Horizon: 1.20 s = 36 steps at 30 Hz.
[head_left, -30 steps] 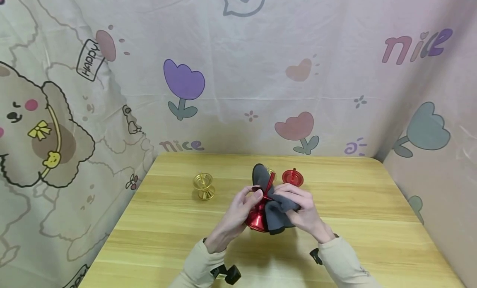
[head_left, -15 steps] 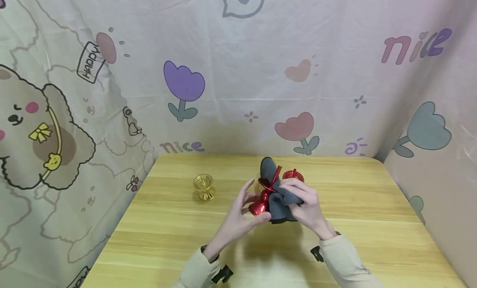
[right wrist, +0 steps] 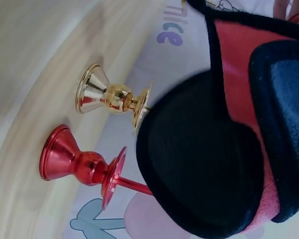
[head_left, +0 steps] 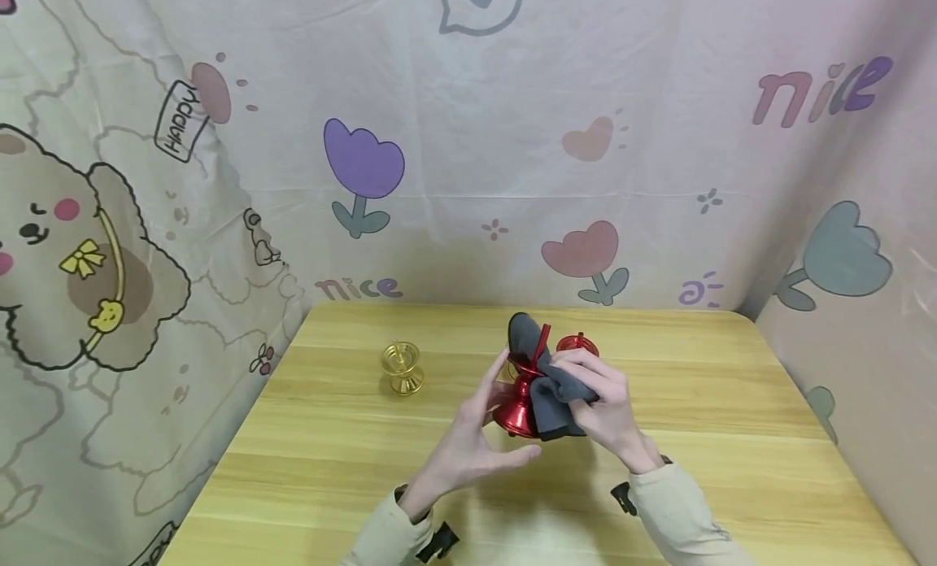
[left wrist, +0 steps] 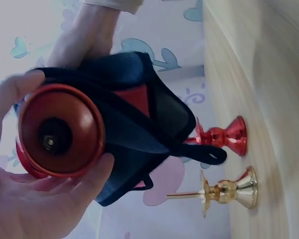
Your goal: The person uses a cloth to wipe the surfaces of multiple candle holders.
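Red metal in work: clamping a grey cloth (head_left: 551, 402) against a candle holder (head_left: 518, 418) with the curled fingers of the right hand (head_left: 604, 397), and reaching round its foot, above the tabletop (head_left: 315, 468), with the spread-apart fingers of the left hand (head_left: 468, 442). Seemingly midway through wiping, not yet set down. Impossible to tell whether wiped or awaiting a turn: a standing red holder (left wrist: 220, 137), a gold holder (left wrist: 226, 191) and, farther left, a second gold holder (head_left: 403, 370).

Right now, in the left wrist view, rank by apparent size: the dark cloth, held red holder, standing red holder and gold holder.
1. dark cloth
2. held red holder, enlarged by nearness
3. standing red holder and gold holder: too alike to rank, the red partly hidden
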Each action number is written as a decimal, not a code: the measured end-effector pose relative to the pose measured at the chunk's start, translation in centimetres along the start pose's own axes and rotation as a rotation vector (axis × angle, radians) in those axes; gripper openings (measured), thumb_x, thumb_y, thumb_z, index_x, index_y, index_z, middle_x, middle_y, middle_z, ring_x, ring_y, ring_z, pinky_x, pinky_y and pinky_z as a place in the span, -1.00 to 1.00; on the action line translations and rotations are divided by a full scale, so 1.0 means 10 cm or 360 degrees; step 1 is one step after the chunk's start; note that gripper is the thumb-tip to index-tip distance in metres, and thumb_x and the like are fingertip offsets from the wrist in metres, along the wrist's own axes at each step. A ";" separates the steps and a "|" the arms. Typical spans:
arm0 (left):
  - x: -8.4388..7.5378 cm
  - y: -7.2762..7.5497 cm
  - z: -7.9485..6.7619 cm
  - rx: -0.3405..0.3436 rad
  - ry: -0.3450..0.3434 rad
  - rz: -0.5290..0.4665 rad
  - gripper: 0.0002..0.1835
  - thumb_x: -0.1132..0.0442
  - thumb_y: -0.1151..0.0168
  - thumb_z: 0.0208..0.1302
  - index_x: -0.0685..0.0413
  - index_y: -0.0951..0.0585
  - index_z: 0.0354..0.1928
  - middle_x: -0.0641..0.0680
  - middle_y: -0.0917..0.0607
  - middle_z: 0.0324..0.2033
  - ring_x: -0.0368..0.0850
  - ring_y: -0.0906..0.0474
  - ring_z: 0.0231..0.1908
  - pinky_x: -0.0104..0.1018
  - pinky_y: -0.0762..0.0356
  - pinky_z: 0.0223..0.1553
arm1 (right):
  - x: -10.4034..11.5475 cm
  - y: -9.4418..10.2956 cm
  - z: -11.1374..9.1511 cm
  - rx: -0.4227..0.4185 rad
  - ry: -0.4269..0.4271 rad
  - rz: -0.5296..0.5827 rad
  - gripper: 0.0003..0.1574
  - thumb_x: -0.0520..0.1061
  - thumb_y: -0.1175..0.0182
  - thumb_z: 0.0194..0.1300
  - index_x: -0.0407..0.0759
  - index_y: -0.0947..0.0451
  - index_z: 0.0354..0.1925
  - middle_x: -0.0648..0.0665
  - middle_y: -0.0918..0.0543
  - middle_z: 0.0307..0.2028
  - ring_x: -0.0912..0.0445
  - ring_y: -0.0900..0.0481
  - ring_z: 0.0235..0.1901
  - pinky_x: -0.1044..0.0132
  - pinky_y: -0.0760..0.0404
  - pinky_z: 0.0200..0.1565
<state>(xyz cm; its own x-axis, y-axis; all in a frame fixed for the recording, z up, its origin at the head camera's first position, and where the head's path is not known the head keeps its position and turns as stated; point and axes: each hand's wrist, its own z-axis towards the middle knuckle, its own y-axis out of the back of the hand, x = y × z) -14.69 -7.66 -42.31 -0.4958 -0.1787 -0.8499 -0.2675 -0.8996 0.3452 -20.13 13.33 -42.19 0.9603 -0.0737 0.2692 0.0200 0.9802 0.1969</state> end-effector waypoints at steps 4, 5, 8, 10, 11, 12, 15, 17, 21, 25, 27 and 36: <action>-0.02 0.00 -0.01 -0.0021 0.0040 -0.0065 0.17 0.21 -0.55 0.09 -0.05 0.04 0.62 0.14 -0.67 0.09 -0.04 -0.66 0.09 -0.20 -0.64 0.17 | 0.01 -0.01 0.01 -0.0006 0.0033 0.0005 -0.62 -0.58 -0.11 0.00 -0.48 -0.67 -0.18 -0.30 -0.68 -0.28 -0.06 -0.64 -0.22 0.40 -0.60 0.12; -0.01 0.01 -0.01 -0.0032 0.0041 -0.0101 0.14 0.22 -0.53 0.12 -0.05 0.02 0.61 0.15 -0.67 0.07 -0.08 -0.66 0.08 -0.22 -0.64 0.16 | 0.01 -0.01 0.01 -0.0005 0.0035 0.0014 -0.66 -0.55 -0.12 0.05 -0.48 -0.67 -0.17 -0.30 -0.68 -0.27 -0.05 -0.64 -0.21 0.40 -0.60 0.13; 0.01 0.04 -0.02 -0.0018 0.0008 -0.0336 0.04 0.34 -0.43 0.20 0.02 0.00 0.60 0.34 -0.67 0.04 -0.18 -0.67 0.04 -0.28 -0.66 0.10 | 0.00 -0.02 0.01 -0.0027 0.0022 0.0096 -0.77 -0.45 -0.19 0.23 -0.49 -0.66 -0.14 -0.32 -0.68 -0.25 -0.02 -0.65 -0.15 0.36 -0.60 0.16; 0.03 0.07 -0.01 0.0037 -0.0010 -0.0561 -0.02 0.40 -0.33 0.26 0.07 0.01 0.60 0.50 -0.61 0.06 -0.25 -0.67 0.03 -0.34 -0.67 0.04 | 0.00 -0.03 0.02 -0.0053 0.0007 0.0157 -0.80 -0.38 -0.22 0.29 -0.48 -0.66 -0.13 -0.32 -0.68 -0.24 0.01 -0.65 -0.12 0.34 -0.60 0.16; 0.04 0.09 -0.01 0.0071 -0.0010 -0.0654 -0.04 0.42 -0.30 0.27 0.07 0.02 0.60 0.57 -0.57 0.08 -0.27 -0.67 0.03 -0.36 -0.67 0.03 | 0.00 -0.03 0.02 -0.0067 0.0005 0.0185 -0.79 -0.37 -0.23 0.30 -0.49 -0.66 -0.13 -0.33 -0.68 -0.24 0.01 -0.65 -0.10 0.32 -0.61 0.17; 0.05 0.10 -0.01 0.0105 -0.0008 -0.0726 -0.06 0.43 -0.26 0.30 0.07 0.03 0.60 0.62 -0.53 0.10 -0.27 -0.67 0.03 -0.36 -0.68 0.01 | -0.01 -0.03 0.02 -0.0080 0.0005 0.0206 -0.80 -0.37 -0.24 0.30 -0.50 -0.66 -0.13 -0.33 -0.68 -0.24 0.01 -0.66 -0.10 0.32 -0.61 0.17; 0.04 0.11 -0.01 0.0139 0.0045 -0.0681 -0.06 0.36 -0.27 0.34 -0.03 0.05 0.62 0.54 -0.53 0.18 -0.27 -0.65 0.08 -0.36 -0.65 0.07 | -0.02 -0.03 0.02 -0.0101 0.0020 0.0196 -0.79 -0.46 -0.23 0.21 -0.51 -0.66 -0.16 -0.35 -0.67 -0.26 0.01 -0.66 -0.11 0.32 -0.62 0.16; 0.03 0.09 0.00 0.0099 0.0074 -0.0491 0.00 0.29 -0.36 0.30 -0.13 0.05 0.62 0.38 -0.58 0.21 -0.23 -0.62 0.14 -0.32 -0.62 0.13 | -0.03 -0.04 0.01 -0.0101 0.0037 0.0160 -0.75 -0.53 -0.19 0.14 -0.52 -0.66 -0.18 -0.36 -0.66 -0.29 -0.01 -0.65 -0.12 0.33 -0.62 0.15; 0.00 0.05 0.01 -0.0022 0.0054 -0.0153 0.09 0.24 -0.50 0.17 -0.20 -0.01 0.61 0.15 -0.62 0.13 -0.06 -0.62 0.14 -0.24 -0.63 0.16 | -0.04 -0.04 0.00 -0.0091 0.0041 0.0062 -0.80 -0.48 -0.18 0.19 -0.52 -0.66 -0.20 -0.35 -0.65 -0.31 -0.02 -0.65 -0.16 0.37 -0.62 0.13; 0.01 0.06 0.01 -0.0033 0.0012 -0.0226 0.04 0.33 -0.45 0.18 -0.14 -0.06 0.60 0.23 -0.66 0.03 -0.10 -0.65 0.07 -0.26 -0.65 0.11 | -0.03 -0.05 0.00 -0.0084 0.0009 0.0066 -0.80 -0.34 -0.21 0.33 -0.50 -0.67 -0.17 -0.34 -0.67 -0.28 -0.02 -0.65 -0.15 0.37 -0.61 0.14; 0.02 0.09 0.01 0.0029 0.0028 -0.0454 0.00 0.39 -0.37 0.24 -0.12 -0.04 0.61 0.31 -0.64 0.03 -0.17 -0.65 0.04 -0.30 -0.67 0.05 | -0.02 -0.06 0.01 -0.0096 -0.0017 0.0116 -0.80 -0.33 -0.25 0.32 -0.49 -0.67 -0.15 -0.32 -0.67 -0.25 0.02 -0.65 -0.12 0.36 -0.61 0.14; 0.01 0.11 0.03 0.0124 0.0197 -0.0429 0.00 0.19 -0.37 0.31 -0.27 0.05 0.62 0.25 -0.58 0.25 -0.12 -0.61 0.18 -0.15 -0.61 0.21 | -0.03 -0.05 0.00 -0.0149 -0.0103 0.0092 -0.78 -0.52 -0.30 0.10 -0.47 -0.67 -0.21 -0.29 -0.69 -0.27 0.07 -0.66 -0.14 0.39 -0.62 0.09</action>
<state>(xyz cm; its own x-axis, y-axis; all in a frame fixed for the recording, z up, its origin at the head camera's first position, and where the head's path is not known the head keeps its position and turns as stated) -15.31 -8.55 -41.92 -0.2954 0.0110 -0.9553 -0.4406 -0.8888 0.1260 -20.37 12.90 -42.38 0.9406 -0.0253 0.3386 -0.0061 0.9958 0.0913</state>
